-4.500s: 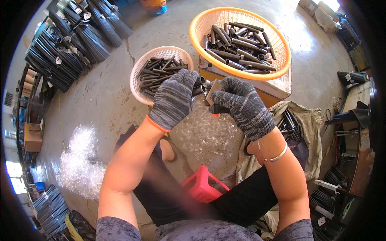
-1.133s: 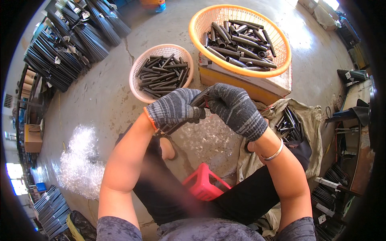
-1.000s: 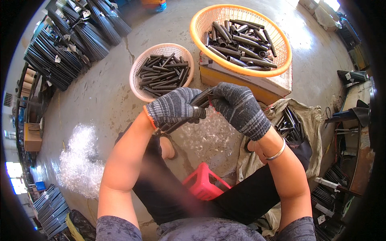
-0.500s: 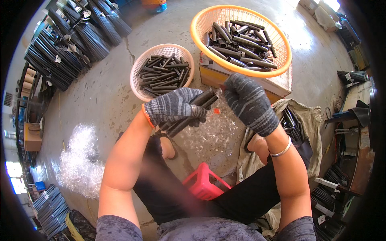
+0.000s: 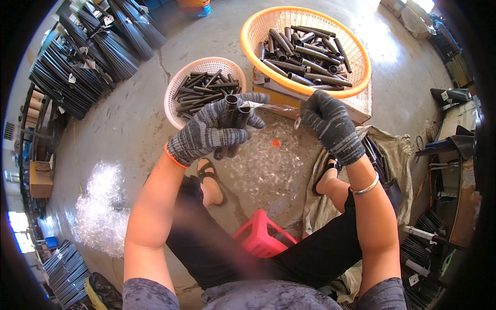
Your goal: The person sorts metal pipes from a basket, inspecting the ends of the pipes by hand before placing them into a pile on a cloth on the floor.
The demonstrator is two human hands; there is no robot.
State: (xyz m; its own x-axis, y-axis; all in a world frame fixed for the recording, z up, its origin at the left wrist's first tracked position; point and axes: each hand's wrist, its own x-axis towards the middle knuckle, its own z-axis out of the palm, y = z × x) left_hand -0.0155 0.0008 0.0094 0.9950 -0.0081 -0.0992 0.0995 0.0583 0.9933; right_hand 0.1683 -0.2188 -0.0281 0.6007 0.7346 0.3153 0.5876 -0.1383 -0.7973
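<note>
Apparently, film stretches between the tubes and the right hand.

Gloved, the left hand grips the tubes, at least two, between thumb and palm, with a couple of fingers extended past them, seemingly to brace them with their mouths up. Just right of the tubes, the film reaches the right hand, whose curled fingers seem clenched on its end, likely to keep it taut; whether they hold anything else I cannot tell. Below the tubes, scraps lie scattered. Beyond and left of the tubes stands the small basket; farther, beyond and right of them, the large basket sits on a box, presumably for easier reach.
</note>
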